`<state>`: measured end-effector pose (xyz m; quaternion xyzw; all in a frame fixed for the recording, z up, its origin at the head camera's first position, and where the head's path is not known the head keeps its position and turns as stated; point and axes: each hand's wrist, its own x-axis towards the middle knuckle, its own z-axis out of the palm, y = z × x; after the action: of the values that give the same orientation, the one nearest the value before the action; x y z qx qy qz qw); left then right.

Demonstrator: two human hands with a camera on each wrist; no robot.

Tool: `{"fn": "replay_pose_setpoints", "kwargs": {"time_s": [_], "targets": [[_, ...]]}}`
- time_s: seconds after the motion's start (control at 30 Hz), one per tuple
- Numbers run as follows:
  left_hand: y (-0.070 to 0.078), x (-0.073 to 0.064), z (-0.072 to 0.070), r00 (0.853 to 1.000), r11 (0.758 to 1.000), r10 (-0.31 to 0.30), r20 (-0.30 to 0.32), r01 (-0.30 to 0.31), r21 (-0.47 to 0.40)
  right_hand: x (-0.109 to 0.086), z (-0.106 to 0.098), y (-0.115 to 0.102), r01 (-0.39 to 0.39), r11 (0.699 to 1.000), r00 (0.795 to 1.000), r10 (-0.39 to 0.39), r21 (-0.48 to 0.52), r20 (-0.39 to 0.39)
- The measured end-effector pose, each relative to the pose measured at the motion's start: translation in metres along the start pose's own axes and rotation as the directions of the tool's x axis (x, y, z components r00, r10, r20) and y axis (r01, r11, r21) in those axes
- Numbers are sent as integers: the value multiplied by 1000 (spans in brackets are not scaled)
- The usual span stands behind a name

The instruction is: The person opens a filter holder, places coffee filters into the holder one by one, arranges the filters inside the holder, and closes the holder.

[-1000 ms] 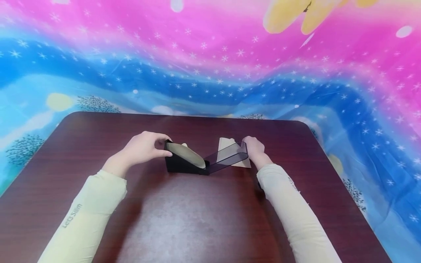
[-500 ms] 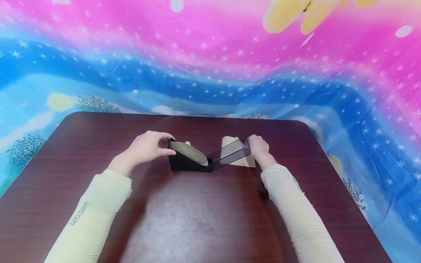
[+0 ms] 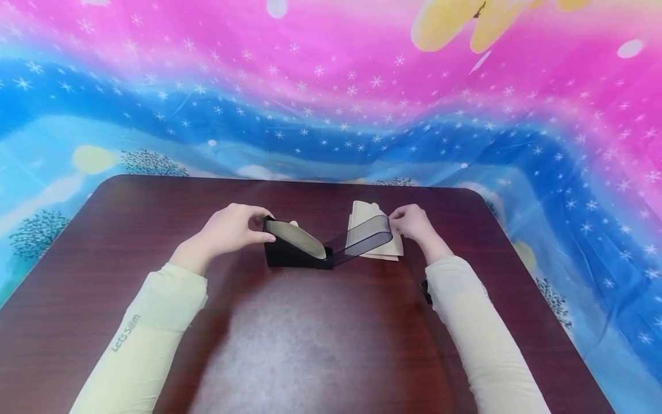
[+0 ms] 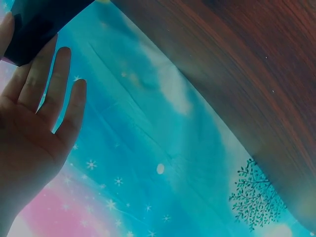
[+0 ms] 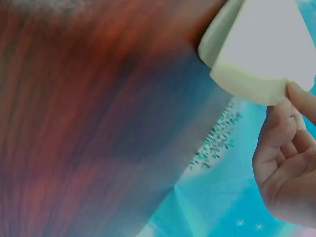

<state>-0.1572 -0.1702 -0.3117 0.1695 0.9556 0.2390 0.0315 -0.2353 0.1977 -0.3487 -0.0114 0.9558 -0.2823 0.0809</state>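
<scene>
My left hand [image 3: 233, 230] grips the raised back end of a black filter holder [image 3: 289, 253], thumb at the near side and fingers behind. In the left wrist view, the black holder [image 4: 44, 24] shows at the fingertips. Its smoky transparent lid [image 3: 367, 236] is swung out to the right. Tan paper coffee filters [image 3: 300, 238] with a curved top edge stand in it. My right hand [image 3: 414, 221], near the lid's end, pinches a stack of cream paper filters [image 5: 266, 44] by its curved edge. In the head view, this stack [image 3: 374, 250] is partly seen through the lid.
The dark red-brown wooden table [image 3: 310, 345] has rounded far corners and a bright reflection at its near middle. A pink and blue patterned cloth [image 3: 331, 132] hangs behind and beside it. A small black object [image 3: 425, 290] shows at my right cuff.
My left hand and the holder have shifted slightly right. My right hand has moved a little right and away from me, and the cream stack has risen in view, its sheets more spread.
</scene>
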Motion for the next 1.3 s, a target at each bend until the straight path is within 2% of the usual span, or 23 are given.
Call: {"fn": "replay_pose_setpoints", "kwargs": {"time_s": [0.1, 0.3, 0.43, 0.63, 0.87, 1.3], "targets": [[1, 1, -1, 1000, 1000, 9, 5, -9, 6, -5, -9, -1, 16, 997, 1000, -17, 75, 8], [3, 2, -3, 999, 999, 40, 18, -40, 20, -15, -25, -10, 83, 989, 996, -78, 123, -51], [4, 1, -3, 999, 999, 44, 20, -44, 20, -21, -33, -15, 119, 987, 989, -108, 110, -100], [3, -1, -2, 1000, 1000, 29, -7, -29, -10, -25, -40, -20, 148, 984, 982, -134, 102, -134], [-2, -2, 1, 999, 999, 43, -16, -44, -16, -29, -40, -24, 168, 982, 977, -153, 89, -150], [-12, -2, 8, 996, 992, 73, -56, -78, -104, -37, -45, -29, 154, 985, 978, -142, 71, -155]]}}
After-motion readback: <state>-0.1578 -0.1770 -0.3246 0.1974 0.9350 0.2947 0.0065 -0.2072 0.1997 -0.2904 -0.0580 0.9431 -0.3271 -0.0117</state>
